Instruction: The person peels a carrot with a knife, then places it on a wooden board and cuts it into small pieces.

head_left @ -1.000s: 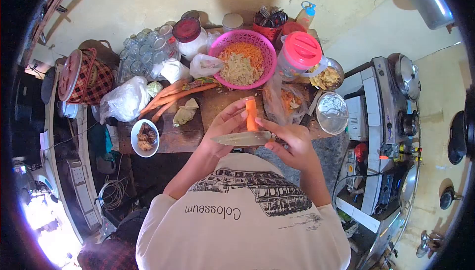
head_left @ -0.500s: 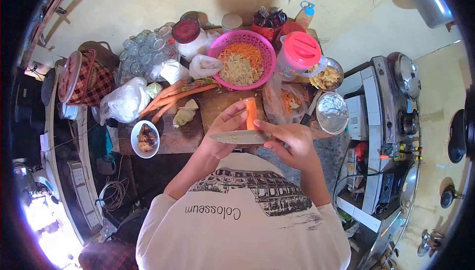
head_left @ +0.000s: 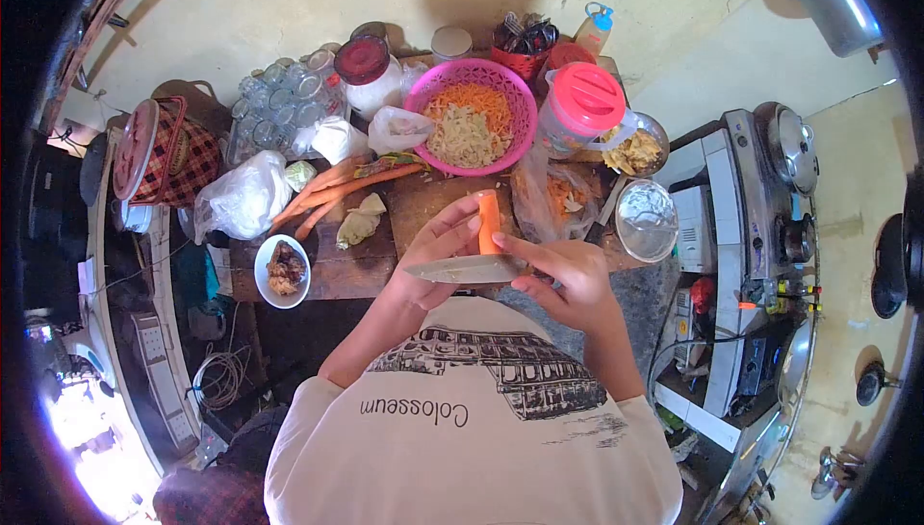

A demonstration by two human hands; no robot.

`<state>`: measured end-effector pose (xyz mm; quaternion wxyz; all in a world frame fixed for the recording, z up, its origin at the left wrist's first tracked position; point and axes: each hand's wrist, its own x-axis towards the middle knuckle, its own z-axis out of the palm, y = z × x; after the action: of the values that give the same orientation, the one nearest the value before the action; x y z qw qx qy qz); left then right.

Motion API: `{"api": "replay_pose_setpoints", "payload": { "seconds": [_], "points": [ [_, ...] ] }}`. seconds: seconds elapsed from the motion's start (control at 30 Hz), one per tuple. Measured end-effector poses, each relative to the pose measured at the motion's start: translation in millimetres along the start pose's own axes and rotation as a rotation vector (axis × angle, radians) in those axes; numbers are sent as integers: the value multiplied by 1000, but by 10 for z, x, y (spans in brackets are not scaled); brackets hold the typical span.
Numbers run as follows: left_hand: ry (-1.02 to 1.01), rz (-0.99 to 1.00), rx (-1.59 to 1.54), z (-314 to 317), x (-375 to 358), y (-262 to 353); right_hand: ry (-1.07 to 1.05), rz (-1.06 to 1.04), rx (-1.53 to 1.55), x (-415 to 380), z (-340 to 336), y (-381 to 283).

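Note:
My left hand (head_left: 429,248) is closed round a short piece of carrot (head_left: 489,221), which stands upright between the fingers. My right hand (head_left: 568,277) holds a knife (head_left: 466,270) by its handle end, the blade pointing left across the lower end of the carrot. The right fingertips also touch the carrot. Beyond the hands, a pink basket (head_left: 527,128) holds shredded carrot (head_left: 476,102) and a pale shredded heap (head_left: 468,138). Whole carrots (head_left: 332,191) lie on the wooden table (head_left: 361,270) to the left, near a pale green leaf piece (head_left: 360,222).
A white bowl (head_left: 263,280) with brown food sits at the table's left edge. Glasses (head_left: 279,102), a red-lidded jar (head_left: 371,77), a pink-lidded pitcher (head_left: 584,102), a plastic bag (head_left: 553,200) and a round foil-like container (head_left: 646,221) surround the work area. A stove (head_left: 751,159) stands right.
The knife blade has tilted very slightly. Both hands and the carrot are in nearly the same place.

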<state>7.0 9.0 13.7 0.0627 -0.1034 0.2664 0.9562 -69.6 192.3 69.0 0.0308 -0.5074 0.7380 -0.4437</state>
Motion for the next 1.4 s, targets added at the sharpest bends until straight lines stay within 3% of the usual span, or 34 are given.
{"api": "replay_pose_setpoints", "payload": {
  "seconds": [0.53, 0.63, 0.93, 1.03, 1.33, 1.4],
  "points": [
    [31, 10, 79, 1, -19, 10, 26, -62, -52, -7, 37, 14],
    [17, 19, 91, 11, -34, 26, -24, 18, -99, 31, -27, -91],
    [40, 20, 139, -29, -34, -9, 43, -95, -117, -8, 80, 41],
    [33, 26, 138, -37, -60, -21, -100, 107, -156, 27, -17, -107],
    [65, -18, 150, -66, -106, -54, 34, -109, -159, -16, 99, 91],
    [70, -17, 167, -66, -117, -64, -50, 20, -164, -6, 33, -1]
  ]
}}
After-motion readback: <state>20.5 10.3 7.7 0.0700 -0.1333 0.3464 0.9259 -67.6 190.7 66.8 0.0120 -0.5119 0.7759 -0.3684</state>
